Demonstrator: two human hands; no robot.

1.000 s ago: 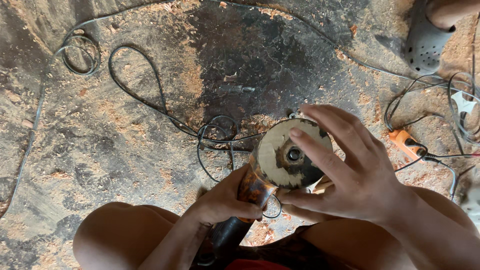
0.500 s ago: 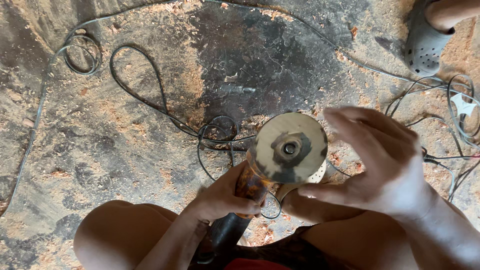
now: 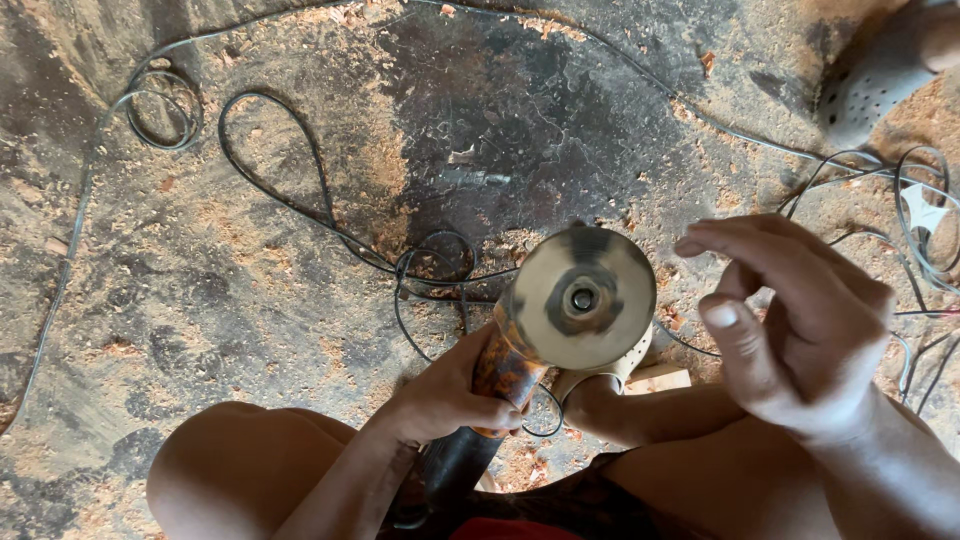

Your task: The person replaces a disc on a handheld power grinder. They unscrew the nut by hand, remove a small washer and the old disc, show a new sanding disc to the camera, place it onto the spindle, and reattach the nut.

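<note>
Left hand (image 3: 450,395) grips grinder (image 3: 520,360); right hand (image 3: 790,320) hovers open beside disc (image 3: 583,297).

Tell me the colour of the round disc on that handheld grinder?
Dull brassy tan round disc with a dark centre, seen in the head view.

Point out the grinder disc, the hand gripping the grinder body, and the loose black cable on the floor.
grinder disc (image 3: 583,298): head view, on the disc's round face near its hub.
left hand (image 3: 450,395): head view, back of the hand wrapped around the grinder body.
black cable (image 3: 300,205): head view, on the looped stretch over the sawdust.
</note>
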